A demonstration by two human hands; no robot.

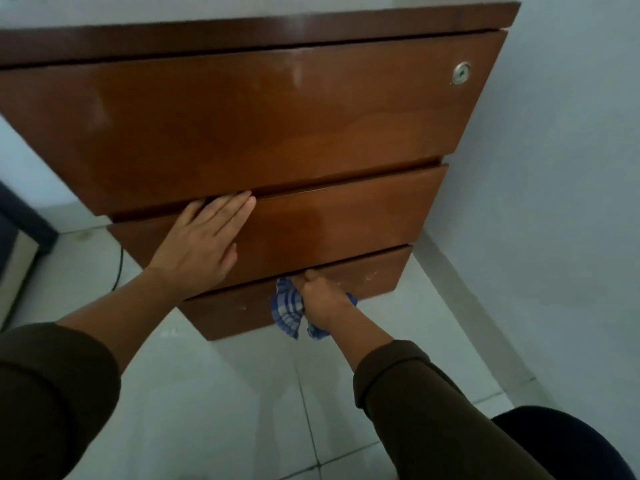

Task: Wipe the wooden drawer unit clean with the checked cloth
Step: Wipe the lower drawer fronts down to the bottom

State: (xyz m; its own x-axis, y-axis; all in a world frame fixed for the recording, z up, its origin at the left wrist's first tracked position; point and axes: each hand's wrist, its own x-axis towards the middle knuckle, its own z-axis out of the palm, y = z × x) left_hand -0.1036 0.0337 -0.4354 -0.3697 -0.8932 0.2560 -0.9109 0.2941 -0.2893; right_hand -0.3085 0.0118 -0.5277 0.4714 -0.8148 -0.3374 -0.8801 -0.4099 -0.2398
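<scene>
My left hand (201,244) lies flat, fingers released, on the middle drawer (346,216). My right hand (320,296) grasps the cloth (285,306) against the bottom drawer (367,275).

Floor (214,393): pale, glossy square tiles with thin dark grout lines; soft reflections on the surface. Right wall (571,168): plain, pale bluish-white, unmarked. A light skirting strip (460,289) runs along its base where it meets the floor. Left edge: part of a dark piece of furniture (20,216) with a pale lower panel. A thin dark cable (119,265) trails over the tiles nearby. Light even, dim, cool.
</scene>
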